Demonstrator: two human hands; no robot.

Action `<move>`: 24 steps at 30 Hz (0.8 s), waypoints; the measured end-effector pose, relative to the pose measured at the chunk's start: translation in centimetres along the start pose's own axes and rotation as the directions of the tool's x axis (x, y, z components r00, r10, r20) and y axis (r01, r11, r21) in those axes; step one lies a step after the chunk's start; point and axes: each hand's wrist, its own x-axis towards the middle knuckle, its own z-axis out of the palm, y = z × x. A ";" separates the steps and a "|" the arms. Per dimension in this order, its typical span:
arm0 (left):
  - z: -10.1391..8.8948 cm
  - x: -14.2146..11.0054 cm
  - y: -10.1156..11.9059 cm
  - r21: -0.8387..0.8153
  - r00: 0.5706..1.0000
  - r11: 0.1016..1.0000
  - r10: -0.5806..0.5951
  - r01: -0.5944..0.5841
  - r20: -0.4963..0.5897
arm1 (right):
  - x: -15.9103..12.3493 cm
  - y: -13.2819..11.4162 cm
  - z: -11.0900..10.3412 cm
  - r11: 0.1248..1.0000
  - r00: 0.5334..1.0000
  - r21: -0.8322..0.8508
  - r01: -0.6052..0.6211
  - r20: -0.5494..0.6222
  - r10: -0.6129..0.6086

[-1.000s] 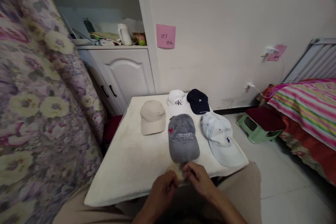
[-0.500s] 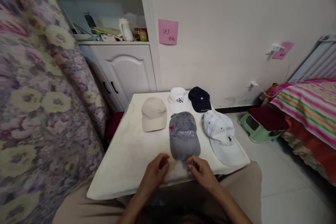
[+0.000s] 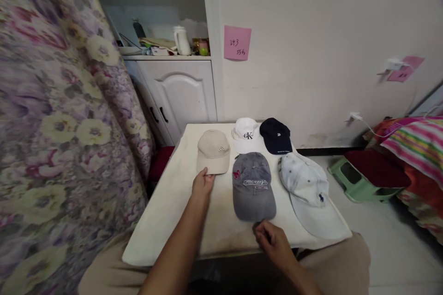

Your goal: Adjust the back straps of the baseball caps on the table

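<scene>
My left hand (image 3: 203, 182) pinches the brim of a beige baseball cap (image 3: 213, 147), thumb on top and fingers underneath; the cap is at the left of the cloth-covered table. My right hand (image 3: 275, 243) is loosely curled just in front of the brim of a grey baseball cap (image 3: 254, 189) with white lettering, and nothing shows in its fingers. To the right of the grey cap lies a pale, washed-out cap (image 3: 308, 189) with a small dark emblem. Behind stand a white cap (image 3: 245, 134) with black letters and a navy cap (image 3: 276, 136), side by side.
A cream cloth (image 3: 166, 221) covers the table. A floral curtain (image 3: 69, 138) hangs at the left, and a white cabinet (image 3: 183, 92) stands behind. On the right are a green stool (image 3: 349, 182) with a dark red top and a bed with a striped cover (image 3: 420, 140).
My left hand has moved forward and taken hold of the beige cap's brim. My right hand stays near the grey cap's brim. The view has shifted slightly left.
</scene>
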 end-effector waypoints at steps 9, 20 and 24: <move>-4.2 -5.9 2.0 -0.076 0.980 0.997 0.033 -0.019 0.195 | 0.2 -2.6 -0.7 0.888 0.988 0.437 -0.143 0.113 0.104; -14.7 -16.0 0.3 0.440 0.886 0.895 -0.259 0.071 0.384 | 3.7 -11.0 -4.5 0.442 0.993 0.896 -0.042 -0.013 0.120; -13.1 -17.2 1.4 0.552 0.906 0.833 -0.268 0.047 0.327 | 2.5 -12.3 -6.3 0.463 0.996 0.882 -0.085 0.075 0.040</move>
